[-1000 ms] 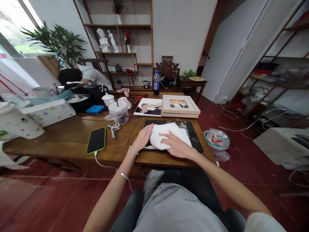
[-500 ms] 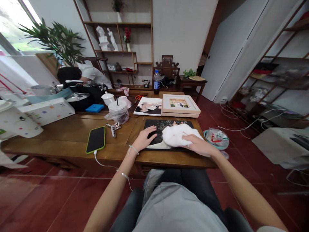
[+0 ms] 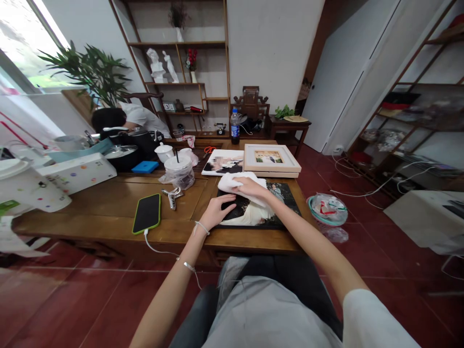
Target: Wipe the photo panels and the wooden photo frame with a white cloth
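Note:
A dark photo print lies flat on the wooden table in front of me. My right hand presses a white cloth onto the print's far left corner, fingers curled over it. My left hand rests flat on the print's left edge with fingers spread, holding it down. A green-cased phone on a white cable lies to the left of my hands, with a metal clip beside it.
Two framed pictures are stacked behind the print, next to another print. A lidded plastic cup, pots, a white box and a bottle crowd the far side. A person bends down at the left. A bin stands right of the table.
My right hand has swept the white cloth from the print's near side out to the right and then up to its far left corner. My left hand has stayed on the left edge.

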Motion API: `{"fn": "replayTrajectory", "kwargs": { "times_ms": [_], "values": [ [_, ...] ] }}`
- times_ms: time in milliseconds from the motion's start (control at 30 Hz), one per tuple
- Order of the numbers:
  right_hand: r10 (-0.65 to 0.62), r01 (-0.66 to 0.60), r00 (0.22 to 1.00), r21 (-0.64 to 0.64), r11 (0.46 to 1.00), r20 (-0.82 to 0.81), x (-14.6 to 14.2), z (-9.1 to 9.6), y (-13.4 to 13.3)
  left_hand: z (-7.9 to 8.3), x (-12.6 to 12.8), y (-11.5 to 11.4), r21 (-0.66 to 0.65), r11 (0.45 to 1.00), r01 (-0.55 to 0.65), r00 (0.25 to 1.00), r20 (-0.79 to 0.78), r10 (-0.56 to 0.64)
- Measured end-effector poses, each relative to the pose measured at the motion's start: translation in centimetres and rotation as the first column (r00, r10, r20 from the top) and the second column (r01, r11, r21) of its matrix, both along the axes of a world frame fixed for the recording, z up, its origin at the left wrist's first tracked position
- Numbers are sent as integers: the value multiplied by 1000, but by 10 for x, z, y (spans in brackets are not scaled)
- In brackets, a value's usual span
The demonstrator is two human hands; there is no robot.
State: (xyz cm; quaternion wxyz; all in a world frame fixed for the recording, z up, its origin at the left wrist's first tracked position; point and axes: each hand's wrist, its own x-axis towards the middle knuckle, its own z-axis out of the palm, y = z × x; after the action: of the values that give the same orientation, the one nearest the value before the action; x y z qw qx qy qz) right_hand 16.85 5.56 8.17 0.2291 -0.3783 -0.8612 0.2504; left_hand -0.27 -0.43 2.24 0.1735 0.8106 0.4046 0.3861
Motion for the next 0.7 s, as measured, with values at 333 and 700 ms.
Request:
{"fn": "replayTrajectory", "kwargs": {
  "times_ms": [333, 700],
  "values": [
    [-145, 145, 989, 31, 989, 1, 71, -8, -25, -2, 0, -1, -24, 999, 25, 998, 55, -24],
    [-301, 293, 947, 83, 952, 109, 138, -11, -63, 0, 1, -1, -15, 1000, 1, 1000, 24, -1]
  ]
}}
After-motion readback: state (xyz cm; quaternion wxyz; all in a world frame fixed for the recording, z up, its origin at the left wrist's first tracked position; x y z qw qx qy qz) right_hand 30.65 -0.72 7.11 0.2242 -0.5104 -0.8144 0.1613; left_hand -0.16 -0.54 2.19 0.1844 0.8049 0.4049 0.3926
